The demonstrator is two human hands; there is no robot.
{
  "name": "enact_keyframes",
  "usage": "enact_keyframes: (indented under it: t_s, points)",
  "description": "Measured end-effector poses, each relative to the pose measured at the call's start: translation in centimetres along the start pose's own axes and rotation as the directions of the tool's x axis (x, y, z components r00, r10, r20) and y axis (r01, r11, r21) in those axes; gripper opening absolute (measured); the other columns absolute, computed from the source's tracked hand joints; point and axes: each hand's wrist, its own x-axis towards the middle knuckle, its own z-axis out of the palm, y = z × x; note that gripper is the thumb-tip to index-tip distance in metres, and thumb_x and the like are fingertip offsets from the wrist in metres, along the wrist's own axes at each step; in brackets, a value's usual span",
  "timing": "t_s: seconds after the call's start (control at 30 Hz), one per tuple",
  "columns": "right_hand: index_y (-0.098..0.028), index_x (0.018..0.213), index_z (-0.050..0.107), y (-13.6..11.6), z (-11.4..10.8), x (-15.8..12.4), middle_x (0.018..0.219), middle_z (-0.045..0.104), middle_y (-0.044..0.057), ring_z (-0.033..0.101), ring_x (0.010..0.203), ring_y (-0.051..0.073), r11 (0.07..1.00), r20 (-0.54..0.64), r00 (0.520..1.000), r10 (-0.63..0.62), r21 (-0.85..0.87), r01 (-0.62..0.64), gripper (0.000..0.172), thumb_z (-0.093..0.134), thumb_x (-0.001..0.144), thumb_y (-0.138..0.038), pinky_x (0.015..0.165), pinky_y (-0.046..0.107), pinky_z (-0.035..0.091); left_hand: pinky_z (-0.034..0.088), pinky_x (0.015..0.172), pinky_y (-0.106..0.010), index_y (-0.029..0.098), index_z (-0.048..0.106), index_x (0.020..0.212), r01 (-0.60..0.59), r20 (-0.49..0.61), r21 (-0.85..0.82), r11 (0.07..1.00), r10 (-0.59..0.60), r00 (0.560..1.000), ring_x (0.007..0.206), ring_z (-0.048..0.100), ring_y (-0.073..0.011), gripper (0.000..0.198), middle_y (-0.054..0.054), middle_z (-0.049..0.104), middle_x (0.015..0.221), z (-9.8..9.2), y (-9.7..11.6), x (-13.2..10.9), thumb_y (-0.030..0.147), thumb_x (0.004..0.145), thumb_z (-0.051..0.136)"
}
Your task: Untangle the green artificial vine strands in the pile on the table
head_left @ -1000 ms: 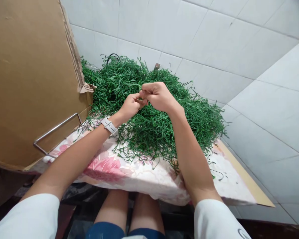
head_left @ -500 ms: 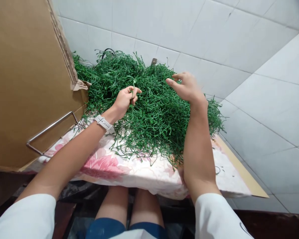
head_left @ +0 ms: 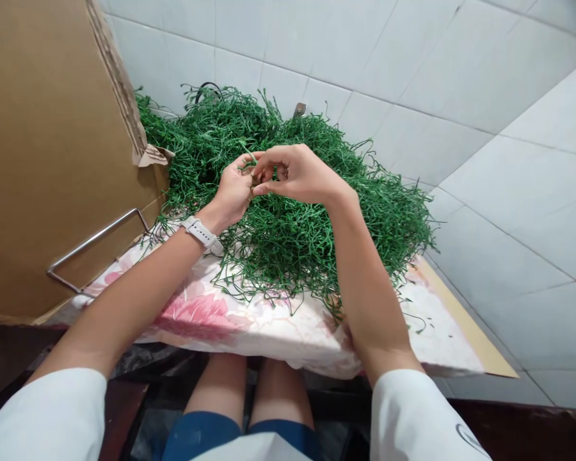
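Observation:
A large tangled heap of thin green stems (head_left: 297,237) with small knobbed tips lies on the table. Over its front left part, my left hand (head_left: 234,189) is closed on a single green stem (head_left: 248,150), whose paler end sticks up above the fingers. My right hand (head_left: 304,173) reaches in from the right, its thumb and forefinger closing at the left fingertips around the lower part of that stem. Where the two hands meet, the fingers hide most of the stem. A pale watch strap circles my left wrist.
A large cardboard box (head_left: 52,160) with a torn edge stands at the left, beside a bent metal handle (head_left: 96,242). The flowered tablecloth (head_left: 269,326) covers the table, with loose bits at its right. White tiled walls (head_left: 413,77) close off the back and right.
My right hand has come left and down from above the heap to meet my left hand, its fingers closing. My left hand stays nearly in place with the stem.

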Motion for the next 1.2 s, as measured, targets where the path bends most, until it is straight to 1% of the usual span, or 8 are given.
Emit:
enact_keyframes:
  t_s: [0.1, 0.23, 0.37, 0.47, 0.63, 0.77, 1.0, 1.2]
  points:
    - [-0.019, 0.084, 0.073, 0.6, 0.5, 0.3, 0.070, 0.053, -0.002, 0.044, 0.069, 0.012, 0.999, -0.031, 0.999, 0.009, -0.040, -0.010, 0.013, 0.082, 0.079, -0.011, 0.067, 0.030, 0.035, 0.044, 0.058, -0.016, 0.015, 0.061, 0.094, 0.009, -0.031, -0.009, 1.000, -0.010, 0.999, 0.066, 0.060, -0.0040, 0.026, 0.003, 0.063, 0.075, 0.1, -0.1, 0.0, -0.009, 0.085, 0.055]
    - [-0.020, 0.078, 0.071, 1.3, 0.2, 0.2, 0.080, 0.054, 0.001, 0.047, 0.074, 0.013, 0.999, -0.070, 0.998, 0.006, -0.044, -0.009, 0.017, 0.075, 0.079, -0.004, 0.070, 0.030, 0.038, 0.048, 0.064, -0.016, 0.015, 0.062, 0.095, 0.058, -0.061, -0.035, 0.998, -0.060, 0.996, 0.067, 0.061, -0.0031, 0.011, 0.002, 0.066, 0.080, 0.1, -0.1, -0.1, 0.004, 0.094, 0.063]
    - [-0.019, 0.075, 0.062, 1.6, 0.1, 0.3, 0.085, 0.055, 0.002, 0.048, 0.079, 0.014, 1.000, -0.095, 0.995, 0.026, 0.008, -0.025, 0.022, 0.070, 0.081, 0.000, 0.074, 0.030, 0.042, 0.046, 0.059, -0.018, 0.018, 0.066, 0.100, 0.081, -0.030, -0.081, 0.993, -0.083, 0.996, 0.058, 0.055, -0.0035, 0.006, 0.003, 0.064, 0.076, -0.4, 0.1, 0.2, 0.013, 0.097, 0.064]
    - [-0.021, 0.079, 0.056, 2.1, 0.8, 0.7, 0.083, 0.056, 0.002, 0.051, 0.079, 0.015, 0.980, -0.111, 0.994, 0.024, 0.201, -0.001, 0.020, 0.073, 0.090, -0.017, 0.074, 0.030, 0.047, 0.041, 0.052, -0.018, 0.020, 0.065, 0.103, 0.092, -0.017, -0.164, 0.982, -0.096, 0.995, 0.052, 0.052, -0.0039, 0.014, 0.004, 0.060, 0.069, -0.7, 0.4, 0.5, 0.010, 0.100, 0.057]
    - [-0.024, 0.084, 0.052, 3.0, 2.5, 1.1, 0.078, 0.057, 0.000, 0.058, 0.078, 0.016, 0.848, -0.128, 0.991, -0.037, 0.520, 0.099, 0.050, 0.081, 0.080, -0.064, 0.062, 0.029, 0.052, 0.042, 0.051, -0.015, 0.022, 0.066, 0.113, 0.097, 0.017, -0.307, 0.947, -0.096, 0.995, 0.046, 0.051, -0.0036, 0.030, 0.007, 0.053, 0.061, -0.5, 1.5, 0.4, 0.002, 0.096, 0.049]
    - [-0.022, 0.085, 0.056, 3.0, 2.7, 1.0, 0.076, 0.057, -0.001, 0.060, 0.076, 0.014, 0.803, -0.145, 0.989, -0.015, 0.588, 0.098, 0.053, 0.080, 0.078, -0.069, 0.061, 0.026, 0.050, 0.046, 0.056, -0.016, 0.020, 0.065, 0.106, 0.074, 0.029, -0.400, 0.913, -0.067, 0.997, 0.047, 0.051, -0.0057, 0.027, 0.006, 0.047, 0.055, -0.3, 2.2, -0.3, 0.006, 0.099, 0.043]
    - [-0.015, 0.075, 0.068, 3.5, 2.2, 1.2, 0.065, 0.057, -0.001, 0.049, 0.063, 0.010, 0.876, -0.069, 0.991, -0.116, 0.464, 0.135, 0.043, 0.075, 0.087, -0.055, 0.062, 0.027, 0.039, 0.029, 0.043, -0.015, 0.016, 0.063, 0.081, 0.150, 0.134, -0.292, 0.945, -0.115, 0.984, 0.039, 0.036, -0.0035, 0.031, 0.007, 0.036, 0.047, -0.5, 2.7, -0.5, 0.001, 0.096, 0.040]
    - [-0.017, 0.060, 0.053, 3.8, 0.8, 0.4, 0.058, 0.031, -0.005, 0.025, 0.057, 0.007, 0.999, -0.158, 0.987, 0.023, 0.047, -0.016, 0.034, 0.065, 0.088, -0.030, 0.057, 0.028, 0.020, 0.022, 0.041, -0.013, 0.014, 0.066, 0.080, 0.120, 0.280, -0.045, 0.992, -0.103, 0.955, 0.035, 0.027, -0.0018, 0.032, 0.007, 0.039, 0.043, -1.1, 2.6, -0.1, -0.001, 0.096, 0.043]
